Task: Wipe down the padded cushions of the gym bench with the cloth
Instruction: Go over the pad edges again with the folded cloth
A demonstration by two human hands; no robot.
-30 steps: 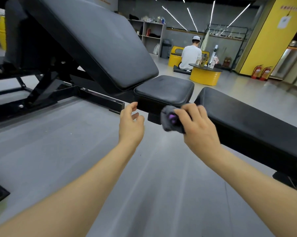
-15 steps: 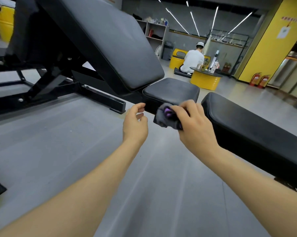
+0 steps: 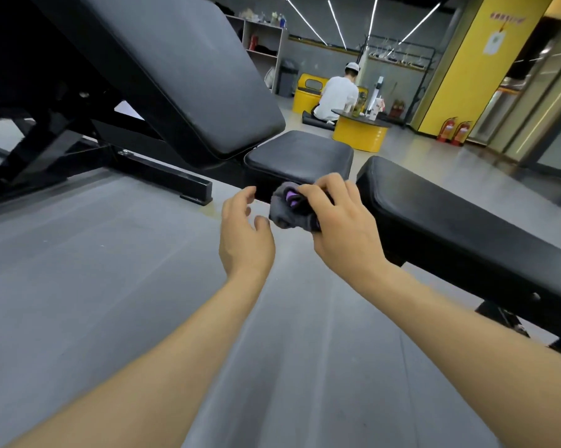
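You see the back cushion (image 3: pixel 175 76) and seat cushion (image 3: pixel 300 153) covered in black, finely grained vinyl-like upholstery with a dull sheen; the flat bench pad (image 3: pixel 460 218) matches. The frame (image 3: pixel 163 176) under them reads as black painted metal, semi-gloss. The cloth (image 3: pixel 285 208) is soft grey fabric with purple showing inside, matt, bunched. The floor (image 3: pixel 79 286) is grey, smooth, low-sheen.

The grey rubber gym floor (image 3: pixel 111 286) carries two black padded benches — an inclined one (image 3: pixel 175 76) and a flat one (image 3: pixel 450 221). Farther back stands a round yellow drum table (image 3: pixel 360 134).
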